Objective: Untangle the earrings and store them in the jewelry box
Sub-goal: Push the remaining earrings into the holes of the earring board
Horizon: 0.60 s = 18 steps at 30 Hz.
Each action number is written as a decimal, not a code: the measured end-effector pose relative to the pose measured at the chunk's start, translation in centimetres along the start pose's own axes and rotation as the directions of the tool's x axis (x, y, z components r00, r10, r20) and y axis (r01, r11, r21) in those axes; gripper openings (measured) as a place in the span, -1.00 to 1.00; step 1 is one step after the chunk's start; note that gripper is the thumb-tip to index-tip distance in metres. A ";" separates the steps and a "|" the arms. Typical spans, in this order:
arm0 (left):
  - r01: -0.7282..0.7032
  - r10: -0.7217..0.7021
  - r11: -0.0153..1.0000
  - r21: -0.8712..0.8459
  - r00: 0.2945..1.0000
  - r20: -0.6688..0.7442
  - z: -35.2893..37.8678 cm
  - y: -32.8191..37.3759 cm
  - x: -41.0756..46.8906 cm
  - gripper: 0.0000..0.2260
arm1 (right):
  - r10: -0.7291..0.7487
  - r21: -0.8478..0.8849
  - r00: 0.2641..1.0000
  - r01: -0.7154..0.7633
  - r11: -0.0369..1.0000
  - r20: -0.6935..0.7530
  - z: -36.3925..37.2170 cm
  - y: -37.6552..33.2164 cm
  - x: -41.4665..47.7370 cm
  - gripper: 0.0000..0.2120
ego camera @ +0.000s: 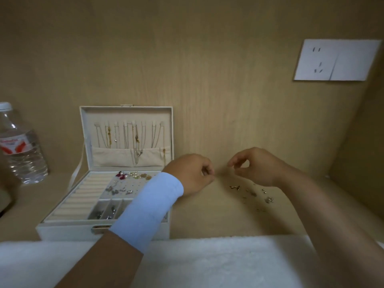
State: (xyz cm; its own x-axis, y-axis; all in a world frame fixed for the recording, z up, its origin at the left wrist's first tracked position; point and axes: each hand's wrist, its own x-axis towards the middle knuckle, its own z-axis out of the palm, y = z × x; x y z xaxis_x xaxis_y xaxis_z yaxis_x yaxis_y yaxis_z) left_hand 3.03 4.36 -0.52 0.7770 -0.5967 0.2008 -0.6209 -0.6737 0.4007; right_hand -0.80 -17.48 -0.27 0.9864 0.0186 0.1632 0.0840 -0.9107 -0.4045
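Earrings (252, 194) lay scattered on the wooden surface (207, 217) just below your right hand (258, 166) and a little toward you, and neither hand touched them. That hand had its thumb and forefinger bent round to meet in a small ring, with the other fingers loosely curled behind. Your left hand (190, 173), with a pale blue wristband (149, 206) on its wrist, had its fingertips bunched tight and turned toward the right one. The two sets of tips faced each other, near but apart. I cannot tell whether either pinch held anything, as anything that small was too fine to make out.

The jewelry box (62, 231) stood open beside your left wrist, on the side away from your right hand. Its lid was upright, with necklaces (128, 136) hanging inside. More pieces sat on its perforated panel (133, 185), partly hidden by your forearm. Farther out on that same side, well apart from your left hand, stood a water bottle (22, 146). A white cloth (207, 262) lay beneath both forearms, and a wall socket (336, 60) sat high above your right hand.
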 end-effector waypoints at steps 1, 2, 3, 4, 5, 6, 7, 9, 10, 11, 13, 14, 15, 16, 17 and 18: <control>0.007 -0.007 1.000 -0.011 1.000 0.016 0.8 0.8 0.7 -0.87 | 0.026 -0.026 1.000 -0.026 0.999 0.014 0.2 0.8 -0.2 -0.80; 0.022 -0.021 0.999 -0.033 0.999 0.032 1.7 1.5 1.3 -0.86 | 0.053 -0.058 0.998 -0.051 0.997 0.024 0.5 1.4 -0.4 -0.79; 0.043 -0.041 0.998 -0.053 0.998 0.047 2.6 2.0 2.0 -0.85 | 0.080 -0.094 0.996 -0.077 0.993 0.029 0.7 1.9 -0.5 -0.77; 0.069 -0.065 0.996 -0.060 0.996 0.062 3.6 2.4 2.6 -0.84 | 0.104 -0.130 0.994 -0.099 0.987 0.029 1.0 2.3 -0.6 -0.75; 0.098 -0.094 0.994 -0.048 0.992 0.079 4.6 2.6 3.2 -0.81 | 0.121 -0.162 0.992 -0.116 0.980 0.025 1.3 2.6 -0.7 -0.72; 0.130 -0.127 0.991 -0.024 0.988 0.093 5.7 2.7 3.7 -0.78 | 0.135 -0.187 0.991 -0.129 0.974 0.021 1.6 2.9 -0.7 -0.71; 0.160 -0.159 0.987 0.001 0.982 0.101 6.6 2.6 4.1 -0.76 | 0.142 -0.207 0.990 -0.136 0.969 0.014 1.9 3.1 -0.6 -0.71; 0.194 -0.195 0.981 0.016 0.976 0.094 8.0 2.3 4.6 -0.74 | 0.140 -0.224 0.990 -0.135 0.965 0.005 2.4 3.4 -0.5 -0.75; 0.194 -0.194 0.981 0.010 0.979 0.070 8.6 2.1 4.7 -0.73 | 0.134 -0.218 0.991 -0.130 0.967 0.003 2.6 3.5 -0.5 -0.75; 0.184 -0.184 0.983 0.003 0.982 0.040 9.0 1.9 4.7 -0.73 | 0.129 -0.211 0.992 -0.125 0.969 0.003 2.9 3.6 -0.4 -0.72; 0.157 -0.157 0.988 -0.007 0.987 -0.016 9.7 1.7 4.8 -0.71 | 0.118 -0.221 0.993 -0.113 0.969 0.007 3.4 3.7 -0.3 -0.72; 0.146 -0.146 0.989 -0.012 0.989 -0.034 9.9 1.6 4.8 -0.72 | 0.109 -0.231 0.994 -0.103 0.968 0.014 3.6 3.7 -0.3 -0.74; 0.136 -0.137 0.991 -0.016 0.990 -0.040 10.2 1.4 4.9 -0.73 | 0.099 -0.234 0.995 -0.091 0.968 0.020 3.7 3.7 -0.3 -0.76; 0.124 -0.124 0.992 -0.017 0.991 -0.043 10.4 1.2 5.0 -0.74 | 0.093 -0.229 0.995 -0.084 0.970 0.027 3.8 3.7 -0.2 -0.79; 0.114 -0.115 0.993 -0.023 0.992 -0.045 10.5 1.1 5.0 -0.76 | 0.089 -0.220 0.995 -0.079 0.972 0.033 3.8 3.8 -0.3 -0.81; 0.109 -0.111 0.993 -0.041 0.993 -0.049 10.6 1.0 5.0 -0.78 | 0.089 -0.209 0.995 -0.079 0.975 0.038 3.8 3.8 -0.3 -0.83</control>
State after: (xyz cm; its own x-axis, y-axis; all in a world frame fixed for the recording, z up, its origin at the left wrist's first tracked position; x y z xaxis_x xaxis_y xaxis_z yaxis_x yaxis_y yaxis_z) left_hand 5.24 -3.89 -8.56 0.8451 -0.4965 0.1984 -0.5279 -0.7162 0.4564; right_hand -0.23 -19.35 -5.23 0.9946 -0.0471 0.0925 -0.0258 -0.9755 -0.2187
